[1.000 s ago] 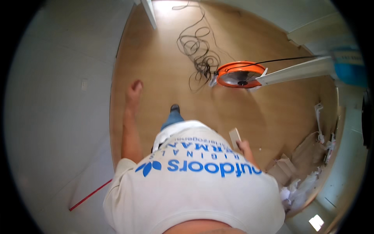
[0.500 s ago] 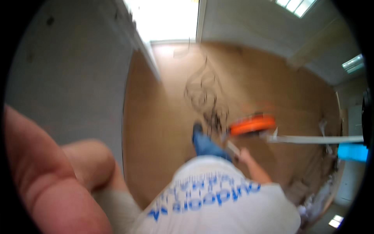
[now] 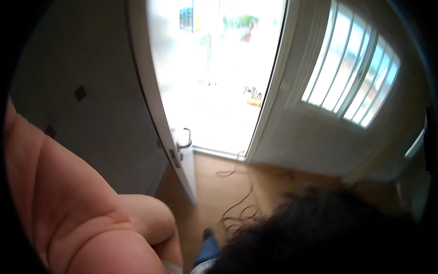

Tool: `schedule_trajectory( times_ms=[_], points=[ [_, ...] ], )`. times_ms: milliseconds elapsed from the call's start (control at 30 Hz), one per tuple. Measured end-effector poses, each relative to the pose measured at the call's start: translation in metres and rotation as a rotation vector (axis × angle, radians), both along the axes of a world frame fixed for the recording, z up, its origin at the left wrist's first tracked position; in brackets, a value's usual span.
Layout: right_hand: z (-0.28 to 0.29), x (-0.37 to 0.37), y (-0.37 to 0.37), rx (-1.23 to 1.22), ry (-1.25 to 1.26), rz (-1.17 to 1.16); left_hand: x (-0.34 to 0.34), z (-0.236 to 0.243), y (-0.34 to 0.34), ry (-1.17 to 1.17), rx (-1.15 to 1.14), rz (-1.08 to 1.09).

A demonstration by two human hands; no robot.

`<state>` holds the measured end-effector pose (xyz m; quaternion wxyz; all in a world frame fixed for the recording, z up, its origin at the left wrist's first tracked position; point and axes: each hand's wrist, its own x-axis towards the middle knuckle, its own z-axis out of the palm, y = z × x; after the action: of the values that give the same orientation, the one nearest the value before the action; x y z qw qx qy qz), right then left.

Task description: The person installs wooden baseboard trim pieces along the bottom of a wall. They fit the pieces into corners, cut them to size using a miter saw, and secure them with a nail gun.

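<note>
Daylit doorway far ahead, white door (image 3: 171,114) ajar; left hand (image 3: 77,205) looms near, grip unclear, holding nothing visible; work unstarted.

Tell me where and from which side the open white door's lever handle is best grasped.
Probably around the horizontal bar of the metal lever handle, coming from the doorway side. The bar stands off the open white door and curves toward the bright opening, leaving room for fingers behind it. The left hand is raised close to the lens, blurred, touching nothing visible.
</note>
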<state>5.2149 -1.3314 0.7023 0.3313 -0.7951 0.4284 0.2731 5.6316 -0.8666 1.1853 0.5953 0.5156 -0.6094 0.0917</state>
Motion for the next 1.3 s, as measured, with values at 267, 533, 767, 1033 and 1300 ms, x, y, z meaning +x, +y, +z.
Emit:
schedule_trajectory(
  times_ms=[267, 533, 767, 1033, 1300],
  points=[
    [-0.062, 0.154, -0.03, -0.212, -0.18, -0.278, 0.268, -0.048, -0.169, -0.291, -0.369, -0.027],
    [-0.147, 0.166, -0.05, 0.036, 0.316, -0.27, 0.456, -0.023, -0.307, -0.542, -0.494, 0.028],
    [-0.119, 0.389, -0.223, 0.123, 0.42, -0.016, 0.617, -0.162, -0.352, 0.154, 0.548, 0.67],
    [-0.012, 0.887, -0.283, 0.107, -0.098, 0.38, 0.706, -0.402, -0.281, 1.172, 0.416, 1.034],
    [0.041, 1.174, -0.21, 0.271, -0.189, 0.701, 0.864, -0.374, -0.391, 0.54, 1.08, 0.554]
  ],
)
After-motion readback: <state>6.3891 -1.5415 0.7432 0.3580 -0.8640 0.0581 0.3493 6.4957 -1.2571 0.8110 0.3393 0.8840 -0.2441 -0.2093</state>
